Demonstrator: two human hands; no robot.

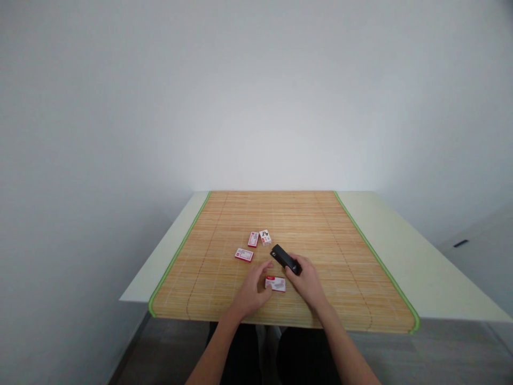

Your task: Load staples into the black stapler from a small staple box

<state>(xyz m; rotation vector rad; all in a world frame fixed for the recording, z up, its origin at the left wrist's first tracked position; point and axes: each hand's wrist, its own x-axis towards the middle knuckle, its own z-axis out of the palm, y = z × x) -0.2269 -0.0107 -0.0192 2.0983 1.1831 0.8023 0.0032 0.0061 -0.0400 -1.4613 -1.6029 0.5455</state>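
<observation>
My right hand (pixel 308 282) grips the near end of a black stapler (pixel 284 258) that lies on the bamboo mat (pixel 224 214), its far end pointing up and left. My left hand (pixel 254 289) rests on the mat with its fingers touching the left side of a small red-and-white box (pixel 276 284) lying flat between both hands. Three more small red-and-white boxes sit farther out: one flat box (pixel 244 255) to the left, one (pixel 253 239) behind it, and one white box (pixel 265 237) beside that.
The bamboo mat with green edging covers the middle of a pale table (pixel 401 256). A white wall stands right behind the table. My legs and the grey floor show below the table's near edge.
</observation>
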